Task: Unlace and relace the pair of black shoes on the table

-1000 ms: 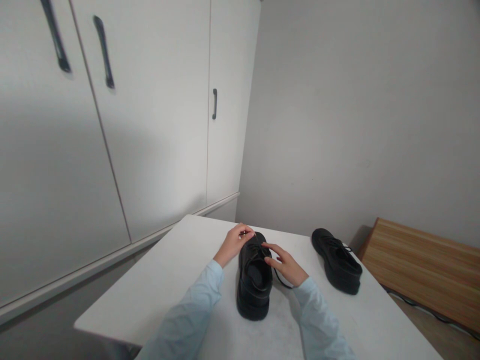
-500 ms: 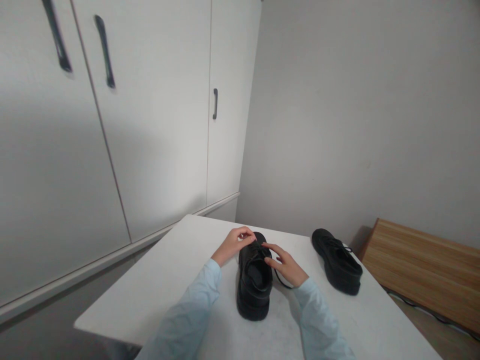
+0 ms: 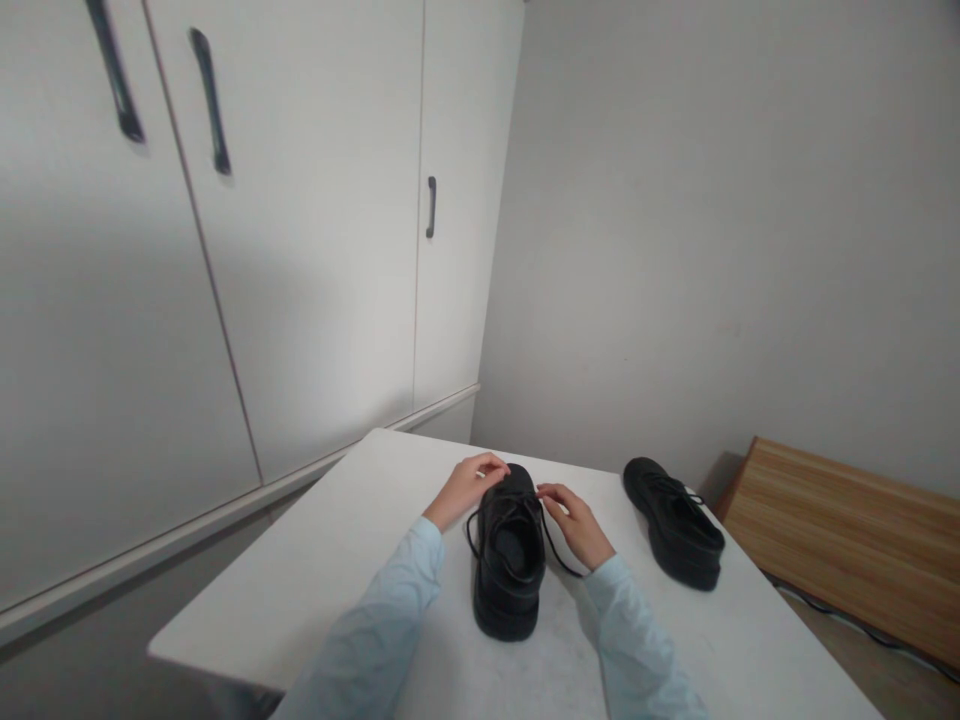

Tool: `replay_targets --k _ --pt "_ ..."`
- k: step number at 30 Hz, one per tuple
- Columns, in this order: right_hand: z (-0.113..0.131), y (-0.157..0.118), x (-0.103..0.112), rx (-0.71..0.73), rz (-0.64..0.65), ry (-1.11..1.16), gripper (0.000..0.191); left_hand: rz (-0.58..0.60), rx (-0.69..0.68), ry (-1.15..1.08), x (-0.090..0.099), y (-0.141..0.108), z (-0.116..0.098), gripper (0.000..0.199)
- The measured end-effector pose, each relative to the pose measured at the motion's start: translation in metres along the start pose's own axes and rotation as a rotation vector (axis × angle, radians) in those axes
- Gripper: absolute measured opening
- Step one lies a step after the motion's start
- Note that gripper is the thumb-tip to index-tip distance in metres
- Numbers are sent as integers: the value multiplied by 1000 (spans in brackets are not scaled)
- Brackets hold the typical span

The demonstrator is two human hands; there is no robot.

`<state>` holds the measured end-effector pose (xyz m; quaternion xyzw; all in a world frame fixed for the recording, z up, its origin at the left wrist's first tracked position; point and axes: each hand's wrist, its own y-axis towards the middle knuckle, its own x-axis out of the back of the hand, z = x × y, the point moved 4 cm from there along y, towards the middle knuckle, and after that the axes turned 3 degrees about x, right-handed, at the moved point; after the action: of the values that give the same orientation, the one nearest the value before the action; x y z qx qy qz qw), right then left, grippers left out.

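A black lace-up shoe [image 3: 508, 590] stands upright on the white table [image 3: 315, 590], its toe pointing away from me. At the left of its toe, my left hand [image 3: 472, 485] has thumb and fingertips pinched together; what lies between them is too small to make out. My right hand [image 3: 574, 522] is closed at the right side of the laces, its fingertips on a black shoelace [image 3: 551, 545]. One lace end hangs down on the right, and another loop of lace curves out at the shoe's left side.
The other black shoe [image 3: 679, 530] stands near the table's right edge. Beyond that edge is a wood-grain panel [image 3: 847, 540] with a cable below it. White cabinets [image 3: 322, 250] with dark handles rise at the left, and a grey wall [image 3: 712, 230] stands behind.
My right hand has moved slightly right, off the middle of the shoe, and its fingers have drawn together. A lace loop now shows at the shoe's left side.
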<state>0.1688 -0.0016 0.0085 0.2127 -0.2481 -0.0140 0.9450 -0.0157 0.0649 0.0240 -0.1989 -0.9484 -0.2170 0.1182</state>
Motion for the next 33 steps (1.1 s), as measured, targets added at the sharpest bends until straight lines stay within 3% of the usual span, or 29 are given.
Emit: replay_targets --k 7,14,21,26,33 --pt "-8 0 2 -34 -31 -68 25 72 -13 46 -2 -4 0 18" --pt "13 0 -1 1 83 134 26 136 -28 14 -7 -2 4 25" --pt "5 1 -2 -33 -36 141 20 273 -38 -2 -11 -4 -1 35" --pt "-8 1 -5 -68 -60 111 19 258 -49 -1 -12 -4 0 32" --pt "-7 4 -9 -56 -96 127 20 248 -60 15 -12 -2 6 26"
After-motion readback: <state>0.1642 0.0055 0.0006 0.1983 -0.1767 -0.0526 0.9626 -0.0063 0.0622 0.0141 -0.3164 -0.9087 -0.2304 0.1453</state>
